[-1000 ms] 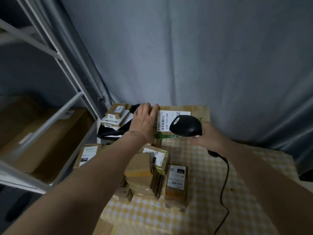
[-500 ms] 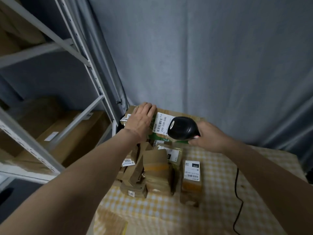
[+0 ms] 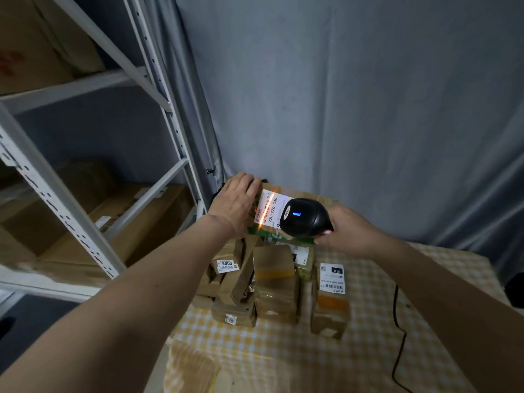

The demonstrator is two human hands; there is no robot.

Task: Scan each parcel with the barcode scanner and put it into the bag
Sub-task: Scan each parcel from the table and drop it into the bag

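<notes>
1. Parcel [image 3: 306, 198], big carton at the table's [image 3: 368, 350] 12 o'clock edge: an orange scan line now crosses its label [image 3: 270, 207] and the barcode scanner [image 3: 304, 218] shows a blue light, neither lit half a second ago. Scan looks under way; bagging comes next.
2. Left hand [image 3: 236, 201] lies flat on the carton's 9 o'clock end, fingers straight; right hand [image 3: 350, 232] is wrapped round the scanner.
3. Bag: cannot tell which. Shelf [image 3: 93, 83] at 9 o'clock holds brown boxes [image 3: 153, 217].

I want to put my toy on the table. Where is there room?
The checked cloth is bare right of the parcel labelled 010, up to the black cable, and along the near edge. The left is crowded with small parcels, where both hands work.
</notes>
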